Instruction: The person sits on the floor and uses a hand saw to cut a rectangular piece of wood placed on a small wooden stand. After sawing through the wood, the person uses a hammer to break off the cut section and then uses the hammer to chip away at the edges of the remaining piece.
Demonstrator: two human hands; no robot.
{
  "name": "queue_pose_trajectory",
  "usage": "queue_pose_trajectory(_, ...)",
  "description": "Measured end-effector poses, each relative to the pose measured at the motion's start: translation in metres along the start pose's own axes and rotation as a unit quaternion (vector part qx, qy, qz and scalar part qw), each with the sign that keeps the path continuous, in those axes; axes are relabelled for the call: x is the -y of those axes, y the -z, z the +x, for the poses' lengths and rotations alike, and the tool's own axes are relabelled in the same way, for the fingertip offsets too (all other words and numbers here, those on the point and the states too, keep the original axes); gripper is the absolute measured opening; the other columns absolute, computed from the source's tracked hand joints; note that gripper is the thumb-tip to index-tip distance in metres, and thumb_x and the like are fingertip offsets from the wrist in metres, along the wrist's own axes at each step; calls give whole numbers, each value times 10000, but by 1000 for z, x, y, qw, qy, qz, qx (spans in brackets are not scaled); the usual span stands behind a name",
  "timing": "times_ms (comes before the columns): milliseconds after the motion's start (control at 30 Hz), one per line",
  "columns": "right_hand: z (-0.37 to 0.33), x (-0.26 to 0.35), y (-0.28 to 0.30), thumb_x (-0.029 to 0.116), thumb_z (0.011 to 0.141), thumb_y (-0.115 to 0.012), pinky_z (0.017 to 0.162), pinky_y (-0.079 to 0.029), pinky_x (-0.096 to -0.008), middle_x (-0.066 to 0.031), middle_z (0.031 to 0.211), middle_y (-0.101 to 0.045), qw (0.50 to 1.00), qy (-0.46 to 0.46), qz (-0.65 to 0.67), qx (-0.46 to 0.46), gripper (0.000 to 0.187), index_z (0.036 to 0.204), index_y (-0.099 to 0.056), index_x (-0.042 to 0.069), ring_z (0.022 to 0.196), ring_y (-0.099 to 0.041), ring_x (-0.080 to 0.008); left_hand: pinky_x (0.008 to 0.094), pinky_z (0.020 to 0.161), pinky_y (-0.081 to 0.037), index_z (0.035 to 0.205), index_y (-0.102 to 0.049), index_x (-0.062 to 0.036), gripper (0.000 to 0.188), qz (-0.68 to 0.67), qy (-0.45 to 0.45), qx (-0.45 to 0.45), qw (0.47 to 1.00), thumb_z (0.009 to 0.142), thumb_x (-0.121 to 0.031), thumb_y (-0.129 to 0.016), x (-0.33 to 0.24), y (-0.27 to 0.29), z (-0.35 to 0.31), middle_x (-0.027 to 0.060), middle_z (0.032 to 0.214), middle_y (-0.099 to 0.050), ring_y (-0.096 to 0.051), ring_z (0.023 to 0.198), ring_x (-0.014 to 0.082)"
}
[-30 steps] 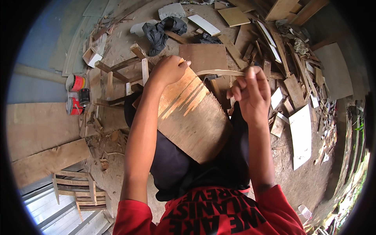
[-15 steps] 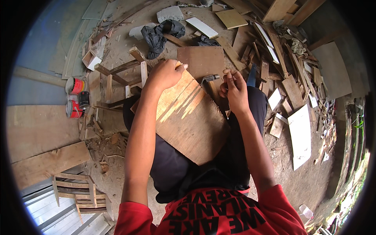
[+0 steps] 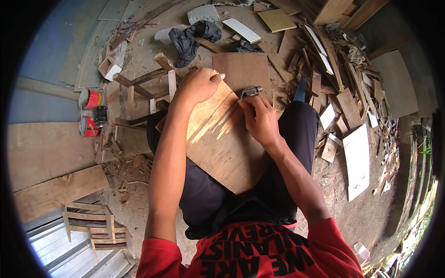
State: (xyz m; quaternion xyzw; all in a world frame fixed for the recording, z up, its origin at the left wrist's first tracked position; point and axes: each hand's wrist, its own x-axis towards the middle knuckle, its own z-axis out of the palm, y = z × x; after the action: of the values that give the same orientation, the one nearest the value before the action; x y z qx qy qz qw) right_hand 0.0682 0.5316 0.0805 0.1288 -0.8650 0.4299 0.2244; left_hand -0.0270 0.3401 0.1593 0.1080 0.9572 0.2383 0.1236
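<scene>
A square of plywood (image 3: 227, 157) rests tilted across my thighs. Its upper part has a torn, pale-yellow area of split veneer. My left hand (image 3: 200, 85) is closed around its far corner. At the right edge of the plywood, my right hand (image 3: 262, 118) has its thumb and fingertips pinched together; whatever is between them is too small or hidden to make out. Just beyond those fingers shows a hammer's metal head (image 3: 251, 91), its handle covered by the hand. Behind it stands a brown board (image 3: 238, 69).
To the left are a wooden frame (image 3: 131, 92) and several paint cans (image 3: 90, 99). Black plastic (image 3: 187, 41) lies ahead. Scrap wood heaps up on the right, with a white panel (image 3: 357, 162) and a saw blade (image 3: 300, 89) by my right knee.
My right hand has moved left and inward, from beside the hammer to the plywood's edge, covering the hammer's handle. My left hand keeps its hold on the corner.
</scene>
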Motion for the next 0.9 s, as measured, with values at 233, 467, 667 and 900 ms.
queue_pose_trajectory(233, 6, 13, 1, 123, 940, -685, 646, -526, -391, -189, 930, -680, 990, -115, 73, 24, 156, 994, -647, -18, 760, -674, -338, 476, 787, -497, 929, -673, 66, 441, 1, -5, -13, 1000, 974, -363, -580, 7, -4, 1, 286, 878, -672, -658, 850, 436)
queue_pose_trajectory(467, 12, -1, -11, 104, 927, -691, 661, -527, -404, -205, 925, -674, 993, -80, 82, 30, 152, 994, -648, -25, 775, -668, -369, 471, 738, -483, 870, -647, 78, 462, -16, -43, -52, 998, 976, -367, -581, 12, -9, 3, 276, 805, -650, -646, 776, 429)
queue_pose_trajectory(667, 11, 17, -12, 143, 970, -663, 642, -487, -358, -186, 861, -660, 976, -153, 153, -31, 175, 967, -615, -25, 682, -613, -318, 478, 732, -484, 860, -648, 75, 464, 1, -35, -51, 998, 976, -369, -580, 12, -8, 1, 290, 799, -646, -648, 780, 435)
queue_pose_trajectory(900, 26, 6, -20, 127, 908, -725, 665, -516, -371, -169, 900, -676, 995, -40, 90, 7, 190, 1022, -663, -11, 770, -676, -318, 491, 750, -488, 880, -657, 73, 455, -27, -46, -49, 997, 975, -365, -578, 14, -9, 2, 301, 819, -649, -656, 806, 445)
